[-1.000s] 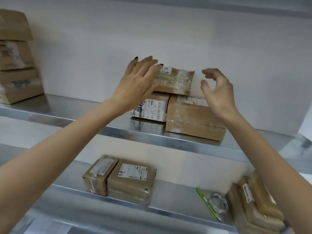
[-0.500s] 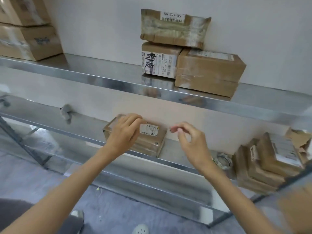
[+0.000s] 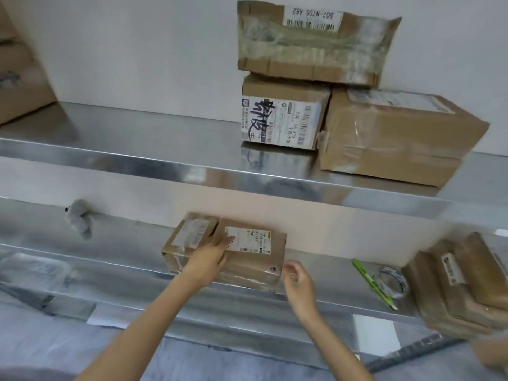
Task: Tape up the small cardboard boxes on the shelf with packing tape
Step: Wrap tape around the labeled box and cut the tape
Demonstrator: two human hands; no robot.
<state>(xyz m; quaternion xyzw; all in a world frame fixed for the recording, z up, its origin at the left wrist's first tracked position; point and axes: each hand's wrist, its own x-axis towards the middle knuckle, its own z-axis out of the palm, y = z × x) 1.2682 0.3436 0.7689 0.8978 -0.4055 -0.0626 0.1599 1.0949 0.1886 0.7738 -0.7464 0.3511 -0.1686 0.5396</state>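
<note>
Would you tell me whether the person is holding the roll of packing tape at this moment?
No, the tape roll lies on the lower shelf, to the right of the right hand.

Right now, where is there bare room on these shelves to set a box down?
Upper shelf: wide bare stretch between the big box at left and the stacked boxes. Lower shelf: a narrower gap between the labelled box and the pen. Crowded at lower right: pen, tape roll, box pile.
</note>
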